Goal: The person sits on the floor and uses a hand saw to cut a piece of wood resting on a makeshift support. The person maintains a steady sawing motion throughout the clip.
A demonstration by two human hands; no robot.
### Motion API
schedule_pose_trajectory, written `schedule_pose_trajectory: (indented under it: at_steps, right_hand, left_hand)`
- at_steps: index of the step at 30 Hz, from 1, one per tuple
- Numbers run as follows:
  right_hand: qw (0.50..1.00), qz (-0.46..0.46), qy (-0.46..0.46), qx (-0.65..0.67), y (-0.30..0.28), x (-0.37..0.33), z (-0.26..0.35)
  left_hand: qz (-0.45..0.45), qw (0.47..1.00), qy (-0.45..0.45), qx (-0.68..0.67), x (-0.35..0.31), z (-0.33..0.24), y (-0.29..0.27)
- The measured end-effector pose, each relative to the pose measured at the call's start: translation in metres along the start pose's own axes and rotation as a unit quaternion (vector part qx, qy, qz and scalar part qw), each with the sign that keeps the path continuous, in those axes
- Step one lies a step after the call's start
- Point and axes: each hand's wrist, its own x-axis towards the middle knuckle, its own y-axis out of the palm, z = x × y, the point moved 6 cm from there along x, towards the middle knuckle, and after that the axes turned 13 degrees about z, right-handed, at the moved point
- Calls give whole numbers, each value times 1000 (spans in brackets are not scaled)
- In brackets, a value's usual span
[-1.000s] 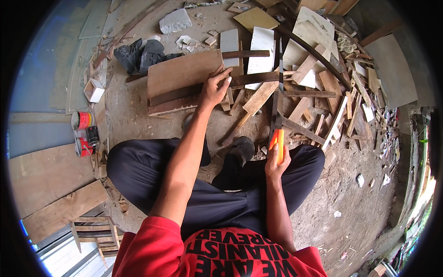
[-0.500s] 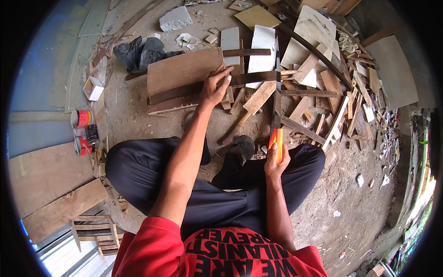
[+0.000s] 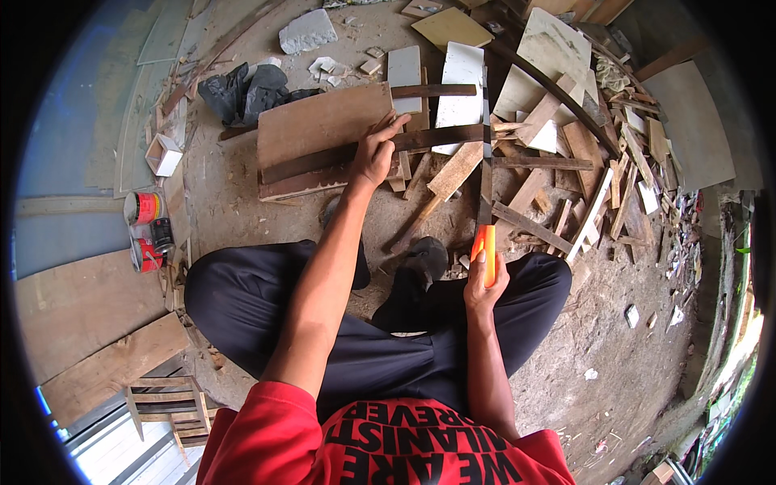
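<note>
My right hand (image 3: 487, 283) is closed round the orange handle (image 3: 484, 242) of a handsaw. Its long dark blade (image 3: 486, 182) points away from me and crosses a dark wooden strip (image 3: 432, 138) near the strip's right end. The strip lies across a brown board (image 3: 323, 121) that is raised off the floor, and it sticks out past the board's right edge. My left hand (image 3: 374, 158) grips and presses down on the strip close to that edge, with a finger reaching forward over the board. The underside of the left hand is hidden.
A large heap of wood offcuts (image 3: 582, 149) fills the right side. Behind the board lie a crumpled black bag (image 3: 242, 90) and a pale stone block (image 3: 307, 32). Red cans (image 3: 146, 208) stand at the left. My shoe (image 3: 426, 257) is just below the strip.
The thumb and fingers of my left hand have shifted slightly on the strip. The saw and my right hand look almost the same.
</note>
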Motion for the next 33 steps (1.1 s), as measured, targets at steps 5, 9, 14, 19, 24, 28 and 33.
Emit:
schedule_pose_trajectory:
  at_steps: [5,9,14,19,24,28,33]
  right_hand:
    - [1000,5,9,4,3,0,5]
    - [1000,15,0,-15,4,1,9]
    - [999,24,27,12,4,0,1]
    - [999,24,31,8,4,-2,2]
    - [996,49,55,45,12,-7,25]
    - [995,91,21,24,23,-10,37]
    - [992,115,46,11,36,-12,51]
  left_hand:
    - [0,1000,-11,12,0,2,1]
    - [-6,1000,2,15,-1,1,1]
    - [-15,1000,-14,0,-1,7,0]
    - [16,997,-52,60,1,4,7]
    - [40,963,-48,263,-5,1,-1]
    - [12,934,-68,351,-13,1,4]
    - [-14,913,-75,400,-20,-3,8]
